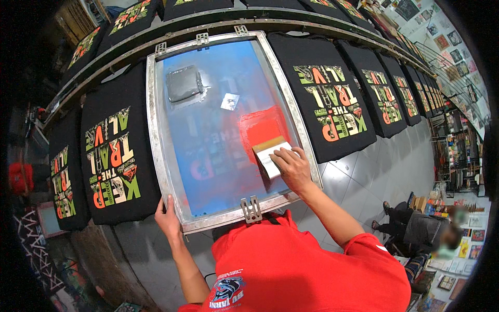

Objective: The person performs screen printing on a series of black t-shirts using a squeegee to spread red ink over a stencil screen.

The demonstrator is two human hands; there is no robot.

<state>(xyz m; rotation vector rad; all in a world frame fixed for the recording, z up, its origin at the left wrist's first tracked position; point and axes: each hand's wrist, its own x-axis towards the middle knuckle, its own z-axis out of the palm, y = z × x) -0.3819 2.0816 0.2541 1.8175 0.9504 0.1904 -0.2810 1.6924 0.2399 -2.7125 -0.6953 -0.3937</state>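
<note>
A screen-printing frame (pixel 156 130) with a blue mesh (pixel 208 171) lies in front of me, over the row of black shirts. My right hand (pixel 292 167) is closed round a squeegee (pixel 273 152), a white grip with a tan blade edge. The blade rests on the mesh at the right, at the lower edge of a patch of red ink (pixel 262 126). My left hand (pixel 169 217) holds the frame by its lower left corner, fingers along the outer side; part of its grip is hidden.
Printed black shirts (pixel 325 99) lie in rows on both sides and behind. A dark square patch (pixel 184 83) and a small white piece (pixel 230 101) are on the mesh. Metal clips (pixel 251 209) sit on the frame's ends. A person (pixel 416 229) is at the far right.
</note>
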